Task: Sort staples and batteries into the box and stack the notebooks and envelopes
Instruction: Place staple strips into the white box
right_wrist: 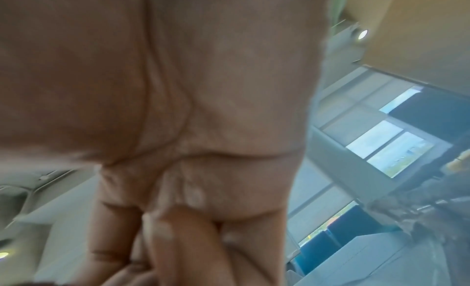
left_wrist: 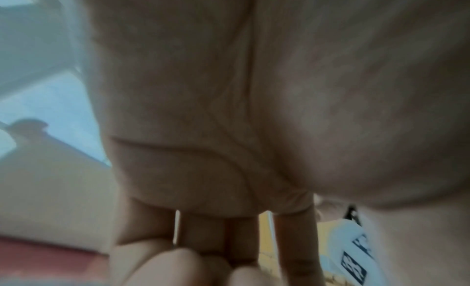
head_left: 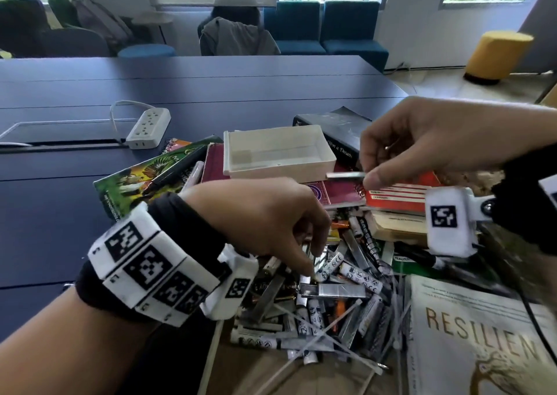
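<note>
— Pinching a staple strip (head_left: 345, 175) between thumb and forefinger, the right hand (head_left: 422, 141) hangs just off the near right corner of the white box (head_left: 278, 153). That is the relation to watch: the box lies to the left of that grip and a little farther off.

— Which way does the strip run?

— Level, its long axis pointing left, roughly along the box's long side, with the free end near the front wall. I judge a short carry leftward and over the rim would let it drop in flat. The box looks nearly bare inside, so there is room.

— And the other hand?

— The left hand (head_left: 262, 217) is down in the pile of batteries and staples (head_left: 325, 301), fingers curled with the tips at a strip or battery. I cannot tell from the head view whether its grip has clamped on anything, and its wrist view is blurred palm. It is nearer the pile; the right is nearer the box.

— Anything in the way?

— The box sits on a maroon notebook (head_left: 215, 165), not on the surface (head_left: 180, 81) itself, so a knock on its rim could tilt or slide it. A dark book (head_left: 334, 129) lies behind it, a red notebook (head_left: 398, 195) just under the right hand. Open room is above and to the far left.
</note>
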Demonstrator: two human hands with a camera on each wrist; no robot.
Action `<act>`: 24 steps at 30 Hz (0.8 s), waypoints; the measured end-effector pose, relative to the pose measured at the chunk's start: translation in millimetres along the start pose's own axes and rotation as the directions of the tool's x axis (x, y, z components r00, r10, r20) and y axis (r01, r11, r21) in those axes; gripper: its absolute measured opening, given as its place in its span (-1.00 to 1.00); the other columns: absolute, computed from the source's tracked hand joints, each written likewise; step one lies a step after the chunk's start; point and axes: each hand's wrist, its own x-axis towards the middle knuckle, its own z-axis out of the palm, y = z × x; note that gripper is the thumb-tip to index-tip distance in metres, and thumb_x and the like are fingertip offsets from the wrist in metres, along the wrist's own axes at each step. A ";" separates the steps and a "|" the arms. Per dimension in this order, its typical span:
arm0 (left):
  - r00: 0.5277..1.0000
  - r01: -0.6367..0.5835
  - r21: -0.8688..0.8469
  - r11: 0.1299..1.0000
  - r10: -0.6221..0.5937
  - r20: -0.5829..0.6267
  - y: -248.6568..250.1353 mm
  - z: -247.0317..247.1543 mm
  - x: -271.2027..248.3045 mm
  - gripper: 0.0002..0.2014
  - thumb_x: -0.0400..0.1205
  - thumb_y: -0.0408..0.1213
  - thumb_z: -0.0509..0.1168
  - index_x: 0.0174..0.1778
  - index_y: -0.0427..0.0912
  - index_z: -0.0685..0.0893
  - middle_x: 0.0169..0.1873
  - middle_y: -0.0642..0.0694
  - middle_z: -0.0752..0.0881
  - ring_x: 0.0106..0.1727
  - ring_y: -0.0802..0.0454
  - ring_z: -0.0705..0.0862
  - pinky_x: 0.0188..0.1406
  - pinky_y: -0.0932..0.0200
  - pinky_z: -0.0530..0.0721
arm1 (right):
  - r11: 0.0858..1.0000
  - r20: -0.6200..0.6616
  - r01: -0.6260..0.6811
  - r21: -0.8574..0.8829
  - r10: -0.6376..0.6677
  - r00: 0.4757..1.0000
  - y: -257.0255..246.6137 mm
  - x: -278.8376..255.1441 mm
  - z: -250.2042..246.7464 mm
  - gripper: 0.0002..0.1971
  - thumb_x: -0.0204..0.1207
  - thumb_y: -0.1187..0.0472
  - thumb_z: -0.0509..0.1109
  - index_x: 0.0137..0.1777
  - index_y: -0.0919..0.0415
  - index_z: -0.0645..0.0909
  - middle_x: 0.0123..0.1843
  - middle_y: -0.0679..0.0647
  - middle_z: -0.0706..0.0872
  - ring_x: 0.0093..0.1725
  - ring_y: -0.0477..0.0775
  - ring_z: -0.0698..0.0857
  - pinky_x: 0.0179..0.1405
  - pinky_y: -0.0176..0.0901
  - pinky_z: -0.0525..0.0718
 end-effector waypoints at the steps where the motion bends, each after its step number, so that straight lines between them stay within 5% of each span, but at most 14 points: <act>1: 1.000 -0.004 0.000 1.000 0.004 0.016 0.8 2.9 2.3 -0.85 0.51 -0.10 0.62 -0.09 0.03 0.81 -0.47 0.17 0.67 -0.46 0.27 0.62 -0.43 0.33 0.55 | 1.000 -0.023 0.004 0.006 -0.004 1.000 2.6 -0.2 -2.8 -0.79 0.35 -0.06 0.63 -0.18 0.05 0.79 -0.28 0.14 0.81 -0.33 0.11 0.70 -0.30 -0.19 0.65; 5: 1.000 -0.003 0.049 0.999 0.002 0.029 -0.3 8.5 8.5 -0.87 0.50 -0.13 0.62 -0.11 0.01 0.83 -0.47 0.21 0.68 -0.44 0.27 0.62 -0.44 0.40 0.50 | 0.995 -0.220 0.059 0.082 -0.040 0.975 8.4 8.7 4.0 -0.76 0.37 -0.02 0.63 -0.14 0.13 0.78 -0.26 0.19 0.81 -0.38 0.02 0.67 -0.37 -0.34 0.63; 8: 0.999 -0.007 0.048 0.999 0.005 0.043 -0.6 9.0 9.4 -0.88 0.50 -0.16 0.63 -0.15 -0.01 0.82 -0.42 0.11 0.73 -0.43 0.26 0.62 -0.46 0.39 0.52 | 0.954 -0.533 0.228 0.193 -0.093 0.841 9.5 30.3 23.7 -0.76 0.44 0.08 0.66 -0.13 0.24 0.74 -0.36 0.09 0.69 -0.40 0.02 0.54 -0.38 -0.24 0.56; 10: 0.998 0.000 0.029 1.000 -0.002 0.061 -0.9 8.5 8.7 -0.87 0.49 -0.15 0.63 -0.17 -0.01 0.81 -0.37 0.05 0.76 -0.40 0.21 0.66 -0.42 0.32 0.58 | 0.927 -0.620 0.289 0.239 -0.083 0.781 6.6 44.1 34.4 -0.76 0.45 0.11 0.68 -0.14 0.25 0.74 -0.32 0.21 0.64 -0.37 0.11 0.49 -0.35 -0.09 0.51; 16: 1.000 -0.017 -0.074 0.997 0.019 0.024 -4.8 -6.3 1.6 -0.85 0.56 -0.05 0.58 -0.13 0.03 0.77 -0.28 0.06 0.79 -0.32 0.18 0.71 -0.32 0.31 0.59 | 0.889 -0.623 0.344 0.302 -0.090 0.777 -5.9 66.8 38.1 -0.76 0.49 0.19 0.65 -0.10 0.37 0.72 -0.35 0.07 0.69 -0.46 -0.11 0.55 -0.46 -0.32 0.54; 20: 0.996 -0.071 -0.240 0.968 0.055 -0.071 -10.1 -23.2 -9.1 -0.85 0.61 -0.15 0.55 -0.08 -0.12 0.76 -0.26 0.00 0.81 -0.28 0.08 0.72 -0.24 0.25 0.65 | 0.859 -0.649 0.406 0.312 -0.119 0.751 -17.0 89.8 37.8 -0.77 0.52 0.22 0.64 -0.10 0.40 0.72 -0.42 0.00 0.66 -0.48 -0.10 0.56 -0.48 -0.32 0.54; 24: 0.975 -0.159 -0.434 0.887 0.072 -0.210 -21.8 -37.1 -18.9 -0.85 0.63 -0.39 0.50 0.00 -0.40 0.69 -0.12 -0.36 0.81 -0.13 -0.33 0.75 -0.05 -0.19 0.73 | 0.820 -0.689 0.470 0.327 -0.134 0.712 -19.9 108.8 38.2 -0.76 0.53 0.24 0.63 -0.09 0.45 0.72 -0.43 0.01 0.66 -0.49 -0.08 0.57 -0.48 -0.34 0.53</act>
